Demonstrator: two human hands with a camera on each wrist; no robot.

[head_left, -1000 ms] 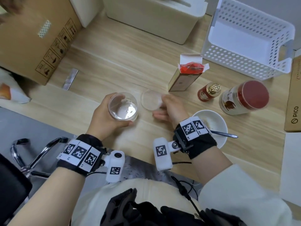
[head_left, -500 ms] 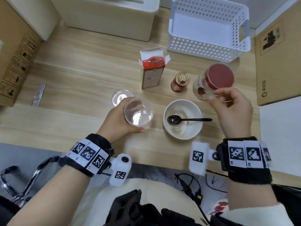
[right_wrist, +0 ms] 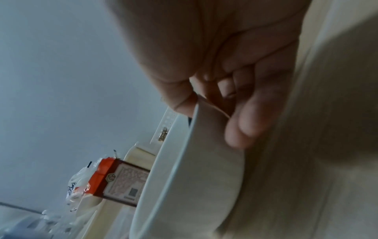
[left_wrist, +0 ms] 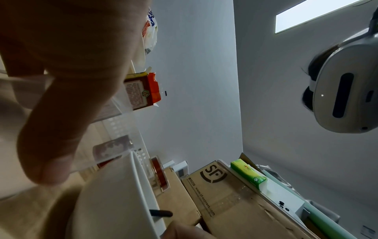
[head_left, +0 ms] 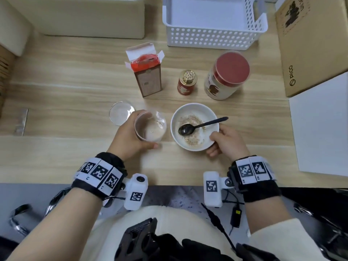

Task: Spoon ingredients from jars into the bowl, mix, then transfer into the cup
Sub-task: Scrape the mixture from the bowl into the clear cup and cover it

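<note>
Head view, task progress: you have a beige, grainy mix lying in the bowl point(head_left: 195, 110), so spooning and mixing appear done; judge the transfer into the cup point(head_left: 150, 127) as the step in hand.
Work remaining: the cup looks close to empty, with at most a faint film on its wall; the mix has yet to go over.
Left hand point(head_left: 128, 136): your fingers and thumb are wrapped round the cup, which is tilted with its mouth toward the bowl and held just beside the bowl's rim.
Right hand point(head_left: 226, 140): your thumb sits on the bowl's near-right rim and your fingers curl under its wall, as the right wrist view confirms; whether the bowl is lifted off the table point(head_left: 75, 81) cannot be told.
Spoon point(head_left: 199, 126): black, glossy, oval head down in the mix, handle leaning on the right rim; neither hand touches it.
Bowl material: white, smooth, glazed-looking, round with a thin lip.
Cup material: clear, thin-walled, round, probably plastic.
Cup lid point(head_left: 121, 113): clear flat disc lying on the table, just left of the cup.
Jars: large jar point(head_left: 226, 76) with a round red lid on; small red jar point(head_left: 187, 82) with an embossed gold cap on; both closed, upright, behind the bowl.
Carton point(head_left: 147, 70): upright cardboard, top flaps open, red inner pack showing.
Table surface: pale wood grain, matte.
Basket point(head_left: 212, 37): white perforated plastic, at the far edge.
</note>
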